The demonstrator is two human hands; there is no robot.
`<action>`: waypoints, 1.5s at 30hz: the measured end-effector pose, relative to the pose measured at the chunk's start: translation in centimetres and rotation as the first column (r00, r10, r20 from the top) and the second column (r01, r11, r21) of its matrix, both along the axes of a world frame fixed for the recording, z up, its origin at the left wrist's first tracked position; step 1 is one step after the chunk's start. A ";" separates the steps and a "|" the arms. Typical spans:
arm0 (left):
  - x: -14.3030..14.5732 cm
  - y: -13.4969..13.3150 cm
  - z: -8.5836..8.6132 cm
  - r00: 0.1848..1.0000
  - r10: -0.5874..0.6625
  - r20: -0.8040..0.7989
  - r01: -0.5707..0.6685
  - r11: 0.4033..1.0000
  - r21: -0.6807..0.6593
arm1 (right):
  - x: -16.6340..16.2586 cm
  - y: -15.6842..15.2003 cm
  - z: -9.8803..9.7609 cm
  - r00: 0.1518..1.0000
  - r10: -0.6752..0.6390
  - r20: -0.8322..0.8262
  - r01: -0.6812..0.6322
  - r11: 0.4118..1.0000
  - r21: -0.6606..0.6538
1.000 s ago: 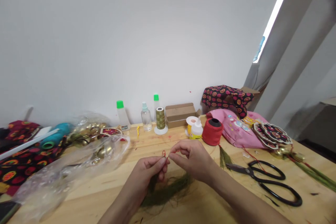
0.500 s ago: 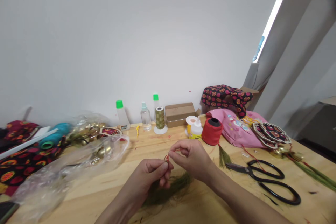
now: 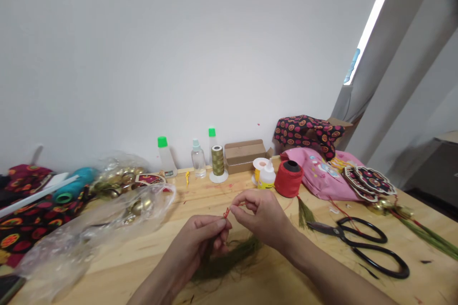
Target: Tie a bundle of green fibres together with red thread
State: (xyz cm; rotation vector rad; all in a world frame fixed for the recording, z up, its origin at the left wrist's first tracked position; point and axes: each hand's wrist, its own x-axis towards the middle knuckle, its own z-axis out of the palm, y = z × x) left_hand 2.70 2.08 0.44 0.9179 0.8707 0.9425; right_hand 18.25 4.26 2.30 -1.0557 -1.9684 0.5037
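Note:
Near the front of the wooden table, my left hand [image 3: 200, 236] is closed, its thumb and index finger pinching a looped red cord [image 3: 226, 213]. Below its fingers a bundle of olive-green tassel threads [image 3: 232, 261] hangs and spreads over the wood; whether the cord is tied to it is hidden. My right hand [image 3: 260, 214] is pinched at the cord's upper end, just right of the loops. To the right lie black-handled scissors [image 3: 343, 237], blades partly apart. A small green tassel [image 3: 305, 212] lies by the red thread cone [image 3: 288, 181].
Along the wall stand a green-capped bottle [image 3: 166, 159], a clear bottle [image 3: 198, 162], an olive thread spool [image 3: 217, 161], a cardboard box [image 3: 243, 158] and a glue bottle [image 3: 266, 177]. Left is a plastic bag [image 3: 107, 224] with brass bells; right, a pink bag [image 3: 315, 176] and embroidered pieces [image 3: 375, 182].
My left hand has shifted slightly left and down from my right fingertips. More of the red cord's loops now shows between the hands.

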 end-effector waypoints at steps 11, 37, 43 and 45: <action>-0.1 -0.3 0.0 0.999 -0.011 0.031 0.012 1.000 -0.019 | -0.1 -0.2 0.3 0.999 0.039 -0.003 -0.039 0.995 0.092; 0.6 -0.5 0.1 0.929 -0.131 -0.345 0.225 0.942 0.248 | 0.5 0.7 -0.4 0.987 0.124 0.105 -0.136 0.984 0.112; 0.2 -0.4 -0.3 0.912 -0.102 -0.397 0.221 0.938 0.267 | 0.5 1.1 -0.7 0.994 0.062 0.091 -0.064 0.998 0.023; 0.0 -0.3 -0.5 0.940 -0.118 -0.320 0.199 0.952 0.234 | 0.5 1.3 -0.8 0.991 0.060 0.121 -0.060 0.998 0.000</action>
